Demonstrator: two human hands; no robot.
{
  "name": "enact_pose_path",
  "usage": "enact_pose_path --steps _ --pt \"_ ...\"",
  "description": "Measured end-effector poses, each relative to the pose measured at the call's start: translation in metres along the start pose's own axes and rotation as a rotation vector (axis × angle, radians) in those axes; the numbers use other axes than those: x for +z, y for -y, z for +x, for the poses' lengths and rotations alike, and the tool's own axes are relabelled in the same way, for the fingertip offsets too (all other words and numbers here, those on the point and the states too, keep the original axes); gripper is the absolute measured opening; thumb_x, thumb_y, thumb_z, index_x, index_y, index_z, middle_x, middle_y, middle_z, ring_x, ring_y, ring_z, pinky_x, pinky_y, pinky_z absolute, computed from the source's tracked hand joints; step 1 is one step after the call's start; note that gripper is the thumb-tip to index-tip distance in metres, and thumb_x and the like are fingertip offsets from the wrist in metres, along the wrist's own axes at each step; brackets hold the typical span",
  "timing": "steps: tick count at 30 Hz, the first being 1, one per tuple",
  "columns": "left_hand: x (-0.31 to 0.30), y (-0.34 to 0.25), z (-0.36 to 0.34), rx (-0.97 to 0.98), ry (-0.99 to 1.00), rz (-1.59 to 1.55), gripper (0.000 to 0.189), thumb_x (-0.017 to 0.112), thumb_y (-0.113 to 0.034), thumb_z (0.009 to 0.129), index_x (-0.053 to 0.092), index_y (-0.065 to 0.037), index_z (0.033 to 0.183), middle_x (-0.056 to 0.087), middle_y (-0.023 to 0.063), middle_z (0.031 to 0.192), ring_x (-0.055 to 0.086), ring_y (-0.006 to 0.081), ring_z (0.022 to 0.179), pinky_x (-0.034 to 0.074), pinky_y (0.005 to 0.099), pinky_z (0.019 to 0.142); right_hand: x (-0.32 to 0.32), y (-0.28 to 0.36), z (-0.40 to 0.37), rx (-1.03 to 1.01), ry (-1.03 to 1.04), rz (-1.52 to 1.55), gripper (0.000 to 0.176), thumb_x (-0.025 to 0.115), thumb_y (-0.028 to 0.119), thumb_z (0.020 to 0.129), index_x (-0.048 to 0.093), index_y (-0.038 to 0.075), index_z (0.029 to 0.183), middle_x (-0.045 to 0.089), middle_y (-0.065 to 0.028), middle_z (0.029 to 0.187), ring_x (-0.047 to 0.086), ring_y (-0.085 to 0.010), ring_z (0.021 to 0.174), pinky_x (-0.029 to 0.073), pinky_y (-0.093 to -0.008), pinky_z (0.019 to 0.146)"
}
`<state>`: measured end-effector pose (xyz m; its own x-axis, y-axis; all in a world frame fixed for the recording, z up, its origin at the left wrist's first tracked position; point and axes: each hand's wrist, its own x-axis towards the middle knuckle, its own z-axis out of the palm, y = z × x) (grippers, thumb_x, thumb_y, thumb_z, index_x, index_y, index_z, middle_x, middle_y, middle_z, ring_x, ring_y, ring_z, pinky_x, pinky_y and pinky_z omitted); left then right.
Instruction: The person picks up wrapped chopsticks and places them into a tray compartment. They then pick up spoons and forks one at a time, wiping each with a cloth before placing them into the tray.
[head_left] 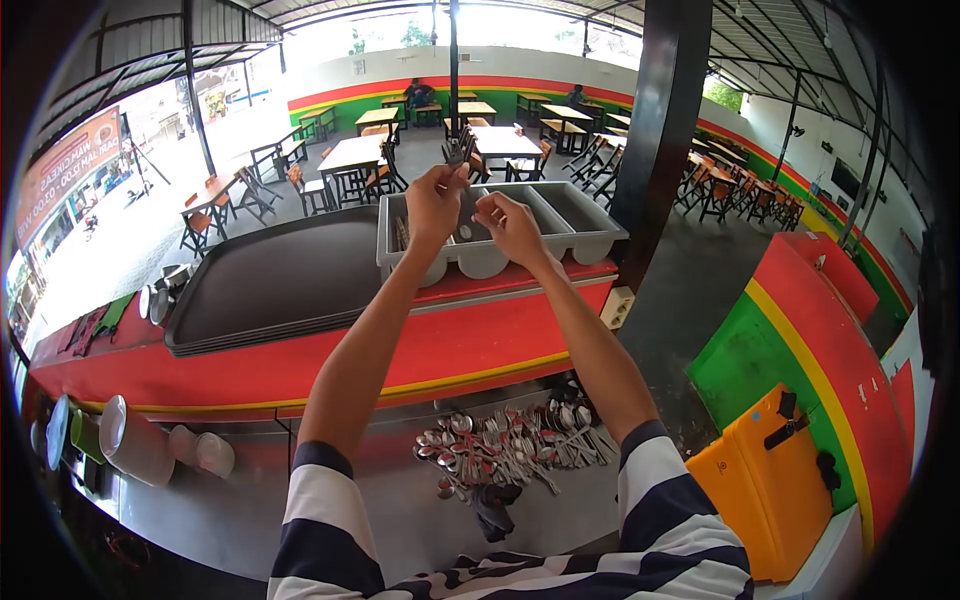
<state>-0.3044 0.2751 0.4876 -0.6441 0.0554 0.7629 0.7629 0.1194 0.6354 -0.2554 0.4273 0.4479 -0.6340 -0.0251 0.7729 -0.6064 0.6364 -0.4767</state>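
Note:
Both arms reach forward over the red counter to a grey cutlery tray (pixel 590 243) with several compartments. My left hand (pixel 436 203) is closed round a small bunch of cutlery (pixel 457 152), whose dark ends stick up above the fingers. Just right of it, my right hand (pixel 510 228) is above the tray with its fingers curled together; what they hold, if anything, is too small to tell. Some cutlery lies in the tray's left compartments. Below, on the steel worktop, a large pile of spoons and forks (pixel 520 437) lies beside a dark cloth (pixel 492 510).
Large dark trays (pixel 290 270) are stacked on the red counter (pixel 480 345), left of the cutlery tray. A black post (pixel 665 130) rises at its right. Bowls (pixel 125 440) stand at the lower left, and an orange box (pixel 765 490) at the lower right. Two people sit far back.

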Motion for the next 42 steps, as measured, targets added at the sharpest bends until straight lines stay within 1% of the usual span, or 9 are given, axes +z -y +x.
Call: enact_pose_path --steps 2,6,11,19,23,28,32,35,42 --pt "0.012 0.032 0.014 -0.09 0.061 0.13 0.029 0.068 -0.028 0.091 0.071 0.001 0.086 0.071 0.0095 0.073 0.065 0.0156 0.062 0.048 0.0308 0.059 0.011 -0.034 0.004 0.014 0.072 0.018 0.016 0.068 0.013 0.09 0.063 0.001 0.1 0.068 -0.0057 0.081 0.059 -0.0122 0.069 0.047 -0.0295 0.062" --pt "0.035 0.084 0.018 -0.296 0.162 -0.054 0.031 0.065 -0.028 0.093 0.073 0.0 0.083 0.072 0.0119 0.074 0.068 0.0172 0.065 0.05 0.0322 0.063 0.012 -0.046 0.0 0.236 0.202 -0.153 0.018 0.067 0.011 0.084 0.067 0.007 0.101 0.073 -0.0093 0.091 0.07 -0.0248 0.084 0.053 -0.036 0.078" --pt "0.042 0.1 0.01 -0.413 0.224 0.286 0.033 0.058 -0.036 0.095 0.076 -0.01 0.084 0.071 0.0117 0.077 0.07 0.0287 0.078 0.052 0.04 0.073 0.015 -0.048 0.007 0.387 0.302 -0.212 0.019 0.069 0.019 0.08 0.073 0.011 0.097 0.074 -0.0067 0.097 0.069 -0.0249 0.098 0.052 -0.0369 0.088" --pt "0.044 0.105 0.011 -0.327 0.254 0.274 0.035 0.058 -0.038 0.095 0.074 -0.008 0.086 0.071 0.0124 0.075 0.07 0.0302 0.074 0.051 0.0399 0.068 0.02 -0.046 0.008 0.413 0.259 -0.264 0.019 0.071 0.022 0.08 0.073 0.011 0.096 0.074 -0.0081 0.096 0.069 -0.0255 0.096 0.052 -0.0374 0.087" --pt "0.047 0.098 0.009 -0.132 0.274 0.206 0.037 0.06 -0.037 0.095 0.073 -0.004 0.083 0.068 0.0099 0.068 0.067 0.0222 0.064 0.048 0.0353 0.061 0.025 -0.066 0.01 0.376 0.017 -0.12 0.021 0.07 0.019 0.081 0.073 0.006 0.097 0.074 -0.0103 0.088 0.071 -0.0204 0.082 0.053 -0.0323 0.077" --pt "0.07 0.095 0.015 -0.091 0.179 -0.008 0.037 0.061 -0.034 0.096 0.071 -0.001 0.085 0.065 0.0076 0.063 0.061 0.0138 0.058 0.046 0.032 0.057 0.016 -0.066 0.014 0.488 -0.167 0.083 0.022 0.064 0.013 0.08 0.073 0.002 0.097 0.073 -0.0131 0.087 0.071 -0.0252 0.085 0.053 -0.0347 0.077" --pt "0.105 0.105 0.017 -0.096 0.182 -0.055 0.037 0.059 -0.035 0.096 0.071 -0.001 0.087 0.067 0.0083 0.066 0.064 0.0147 0.059 0.048 0.0318 0.057 0.011 -0.078 0.014 0.533 -0.27 0.045 0.019 0.063 0.009 0.082 0.071 -0.002 0.095 0.072 -0.0084 0.082 0.066 -0.0159 0.077 0.051 -0.0291 0.072" --pt "0.118 0.1 0.017 -0.089 0.222 -0.011 0.035 0.059 -0.034 0.096 0.071 -0.003 0.088 0.069 0.0113 0.068 0.069 0.0209 0.063 0.05 0.0348 0.061 0.007 -0.108 0.023 0.687 -0.193 0.157 0.021 0.064 0.008 0.081 0.071 -0.003 0.098 0.072 -0.0099 0.083 0.065 -0.0157 0.077 0.051 -0.0293 0.071" --pt "0.121 0.117 0.021 -0.156 0.325 0.079 0.029 0.062 -0.033 0.092 0.073 -0.007 0.09 0.07 0.0123 0.07 0.07 0.0272 0.067 0.052 0.0392 0.065 -0.01 -0.125 0.026 0.494 -0.107 0.103 0.023 0.064 0.007 0.08 0.071 -0.005 0.099 0.072 -0.0109 0.085 0.066 -0.0148 0.075 0.052 -0.0279 0.068"
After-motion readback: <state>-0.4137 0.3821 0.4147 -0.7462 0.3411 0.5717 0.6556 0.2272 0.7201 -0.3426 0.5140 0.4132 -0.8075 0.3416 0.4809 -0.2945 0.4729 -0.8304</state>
